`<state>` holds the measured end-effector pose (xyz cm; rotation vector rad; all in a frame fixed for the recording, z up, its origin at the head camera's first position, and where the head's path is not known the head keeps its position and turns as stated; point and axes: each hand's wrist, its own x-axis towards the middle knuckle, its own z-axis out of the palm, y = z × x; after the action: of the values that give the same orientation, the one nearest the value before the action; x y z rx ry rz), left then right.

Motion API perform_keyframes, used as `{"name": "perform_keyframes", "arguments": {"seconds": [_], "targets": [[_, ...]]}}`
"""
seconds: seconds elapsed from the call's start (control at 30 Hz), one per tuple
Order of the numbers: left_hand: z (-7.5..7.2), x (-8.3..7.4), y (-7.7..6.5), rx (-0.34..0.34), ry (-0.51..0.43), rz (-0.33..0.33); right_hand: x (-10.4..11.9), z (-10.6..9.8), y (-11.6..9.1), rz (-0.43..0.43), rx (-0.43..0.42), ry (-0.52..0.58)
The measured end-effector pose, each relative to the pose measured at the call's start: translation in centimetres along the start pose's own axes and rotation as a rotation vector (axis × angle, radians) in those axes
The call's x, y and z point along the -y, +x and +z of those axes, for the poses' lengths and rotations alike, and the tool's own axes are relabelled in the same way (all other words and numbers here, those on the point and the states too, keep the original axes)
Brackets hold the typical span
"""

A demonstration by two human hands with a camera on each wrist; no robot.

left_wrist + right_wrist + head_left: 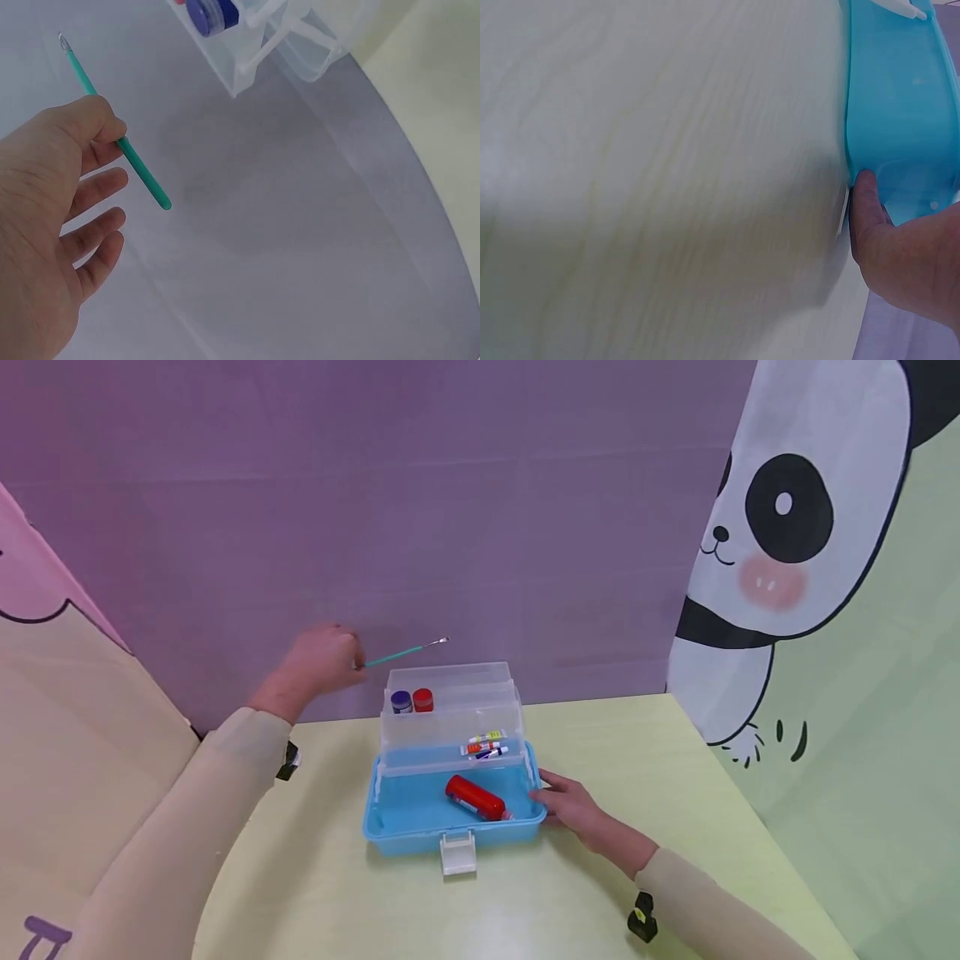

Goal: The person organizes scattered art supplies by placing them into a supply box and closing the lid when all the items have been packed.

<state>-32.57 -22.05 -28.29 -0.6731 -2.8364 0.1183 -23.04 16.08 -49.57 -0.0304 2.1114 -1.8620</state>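
My left hand (pixel 326 658) is raised by the back wall, left of the box, and pinches a slim teal paintbrush (pixel 146 174) between thumb and forefinger. Its silvery tip points away to the right in the head view; the other fingers curve loosely below the handle. On the table stands an opened blue toolbox (pixel 408 837) with clear fold-out trays (pixel 420 739). At its right end my right hand (pixel 581 810) holds the side, fingers at the rim; in the right wrist view a digit presses the outer wall. A red bottle (pixel 476 797) lies inside.
The upper tray holds a purple-capped jar (pixel 401 702) and a red jar (pixel 423 699). Small paint tubes (pixel 483 747) lie in the lower tray. A white latch (pixel 457 853) hangs at the box's front. Purple cloth (pixel 450 527) rises behind the table (pixel 615 752).
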Motion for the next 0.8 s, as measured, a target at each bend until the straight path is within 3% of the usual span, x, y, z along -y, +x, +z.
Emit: {"name": "perform_keyframes", "arguments": {"seconds": [0.23, 0.53, 0.8], "targets": [[1.6, -0.7, 1.6, 0.066, -0.034, -0.052, -0.3, 0.2, 0.3, -0.001, 0.018, -0.018], [2.6, -2.5, 4.1, 0.122, -0.012, -0.028, -0.4, 0.1, -0.1, 0.002, 0.021, -0.007], [3.3, -4.9, 6.3, 0.102, -0.007, -0.017, -0.2, -0.3, -0.4, 0.002, 0.008, -0.023]]}}
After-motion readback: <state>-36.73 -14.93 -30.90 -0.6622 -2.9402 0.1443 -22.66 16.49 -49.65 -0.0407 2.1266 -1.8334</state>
